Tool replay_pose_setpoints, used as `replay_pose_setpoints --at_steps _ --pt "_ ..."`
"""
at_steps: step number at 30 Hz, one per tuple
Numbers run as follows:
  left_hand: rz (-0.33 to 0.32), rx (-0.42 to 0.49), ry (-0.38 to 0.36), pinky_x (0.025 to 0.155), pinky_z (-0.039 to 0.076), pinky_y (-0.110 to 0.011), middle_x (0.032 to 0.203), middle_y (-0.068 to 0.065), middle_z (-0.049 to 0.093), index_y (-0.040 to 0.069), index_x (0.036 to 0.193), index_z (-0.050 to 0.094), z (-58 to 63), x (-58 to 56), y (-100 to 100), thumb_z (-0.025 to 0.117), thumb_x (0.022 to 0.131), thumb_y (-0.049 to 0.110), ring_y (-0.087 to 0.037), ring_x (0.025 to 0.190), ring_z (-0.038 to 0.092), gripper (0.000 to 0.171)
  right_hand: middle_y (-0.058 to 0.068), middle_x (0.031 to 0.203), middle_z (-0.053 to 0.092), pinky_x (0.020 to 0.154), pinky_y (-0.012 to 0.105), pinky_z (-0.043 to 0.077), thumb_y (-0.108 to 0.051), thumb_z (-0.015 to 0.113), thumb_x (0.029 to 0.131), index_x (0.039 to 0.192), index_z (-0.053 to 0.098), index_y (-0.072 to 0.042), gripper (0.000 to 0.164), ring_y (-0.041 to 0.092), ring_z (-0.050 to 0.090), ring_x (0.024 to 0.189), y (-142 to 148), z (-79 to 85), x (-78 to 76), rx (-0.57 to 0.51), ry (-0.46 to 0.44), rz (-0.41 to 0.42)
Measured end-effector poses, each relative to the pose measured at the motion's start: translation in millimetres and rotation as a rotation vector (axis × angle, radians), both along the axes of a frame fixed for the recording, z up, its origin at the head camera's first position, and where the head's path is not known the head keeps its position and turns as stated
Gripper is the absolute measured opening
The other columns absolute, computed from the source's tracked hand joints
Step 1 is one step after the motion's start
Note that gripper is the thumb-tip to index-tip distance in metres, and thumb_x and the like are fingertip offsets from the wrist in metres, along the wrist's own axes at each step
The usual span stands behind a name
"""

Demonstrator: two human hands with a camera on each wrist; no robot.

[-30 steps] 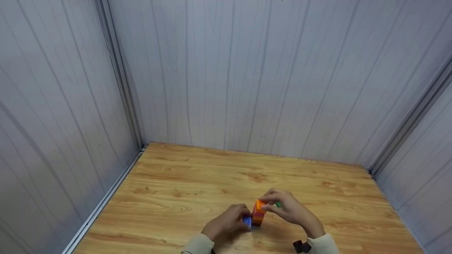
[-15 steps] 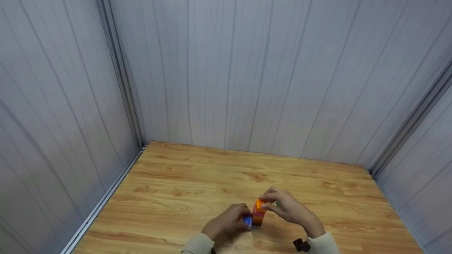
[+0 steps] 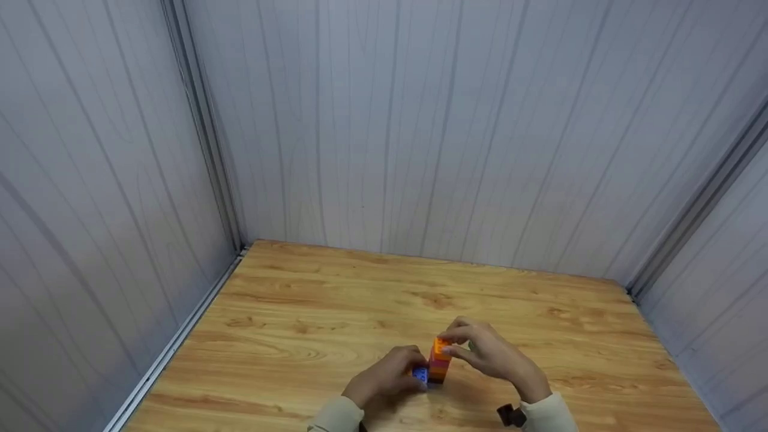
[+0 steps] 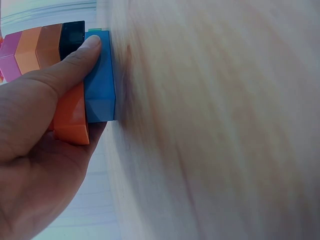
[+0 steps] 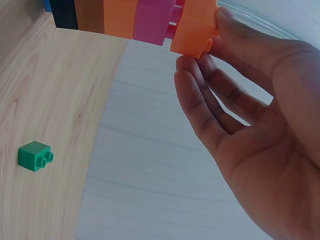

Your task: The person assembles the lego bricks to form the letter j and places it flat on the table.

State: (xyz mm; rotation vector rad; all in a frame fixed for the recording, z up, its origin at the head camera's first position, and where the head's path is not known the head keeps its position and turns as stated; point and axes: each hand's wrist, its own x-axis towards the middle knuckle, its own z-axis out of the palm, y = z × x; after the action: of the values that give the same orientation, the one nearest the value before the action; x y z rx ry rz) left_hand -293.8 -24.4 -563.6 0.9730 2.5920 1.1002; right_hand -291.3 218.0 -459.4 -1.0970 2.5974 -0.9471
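A tower of toy building bricks stands on the table: black (image 4: 73, 39), brown (image 5: 90, 15), orange (image 5: 119, 17) and magenta (image 5: 151, 21) above a blue brick (image 4: 101, 75). My right hand (image 3: 489, 354) pinches another orange brick (image 5: 194, 27) at the tower's top. Magenta studs show in a narrow gap beneath that brick, which looks slightly tilted. My left hand (image 3: 387, 378) grips the base, its thumb on the blue brick. Beside the black brick, a red-orange brick (image 4: 72, 117) sits against the blue one, within the left hand. A bit of green (image 4: 95, 29) shows behind the blue brick.
A loose green brick (image 5: 35, 156) lies on the wooden table (image 3: 312, 300), mostly hidden behind the right hand in the head view. Pale panelled walls (image 3: 384, 120) enclose the table at the back and both sides.
Both hands stay almost still on the bricks. The right hand has shifted very slightly and covers more of the loose green brick.
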Motion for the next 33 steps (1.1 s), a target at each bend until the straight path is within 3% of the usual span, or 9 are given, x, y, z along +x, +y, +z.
replay_pose_setpoints --at_steps 7,15,22,27,33 --pt "0.002 -0.019 -0.010 0.084 0.048 -0.017 0.111 0.001 0.069 0.010 0.118 0.074 1.7 0.3 0 0.077 0.092 0.025 0.001 0.095 0.057 0.030 -0.003 0.112 0.068 0.079 0.024 0.053 -0.032 0.060 0.103 0.127 0.072 -0.020 0.030 0.007 0.064 0.096 0 -1.1 0.0 0.011 0.005 -0.002" --pt "0.018 -0.002 -0.023 0.085 0.048 -0.017 0.110 0.001 0.068 0.010 0.118 0.074 4.0 2.5 0 0.077 0.092 0.025 0.000 0.094 0.056 0.030 -0.001 0.114 0.069 0.082 0.028 0.056 -0.034 0.059 0.103 0.127 0.072 -0.013 0.034 0.013 0.067 0.098 0 -5.2 -0.1 -0.003 0.061 0.002" --pt "0.010 -0.004 -0.017 0.086 0.049 -0.018 0.111 0.000 0.068 0.009 0.117 0.073 6.5 3.2 -1 0.077 0.092 0.025 -0.002 0.096 0.057 0.030 0.000 0.112 0.069 0.085 0.027 0.058 -0.032 0.061 0.102 0.126 0.072 -0.009 0.035 0.014 0.069 0.097 1 -11.2 1.0 -0.046 0.047 -0.012" --pt "0.010 -0.011 0.006 0.085 0.049 -0.018 0.111 0.000 0.068 0.010 0.117 0.073 6.5 2.1 0 0.077 0.092 0.026 -0.002 0.095 0.057 0.030 -0.003 0.110 0.067 0.084 0.028 0.057 -0.034 0.061 0.102 0.125 0.073 -0.013 0.033 0.013 0.068 0.098 1 -11.6 1.7 -0.050 0.054 -0.034" --pt "0.032 -0.004 -0.034 0.085 0.049 -0.018 0.110 0.002 0.068 0.010 0.117 0.074 3.1 2.3 1 0.079 0.090 0.025 0.000 0.094 0.056 0.031 -0.003 0.112 0.066 0.084 0.028 0.056 -0.032 0.061 0.103 0.127 0.072 -0.019 0.030 0.010 0.066 0.098 0 -12.7 2.8 -0.036 0.029 -0.030"
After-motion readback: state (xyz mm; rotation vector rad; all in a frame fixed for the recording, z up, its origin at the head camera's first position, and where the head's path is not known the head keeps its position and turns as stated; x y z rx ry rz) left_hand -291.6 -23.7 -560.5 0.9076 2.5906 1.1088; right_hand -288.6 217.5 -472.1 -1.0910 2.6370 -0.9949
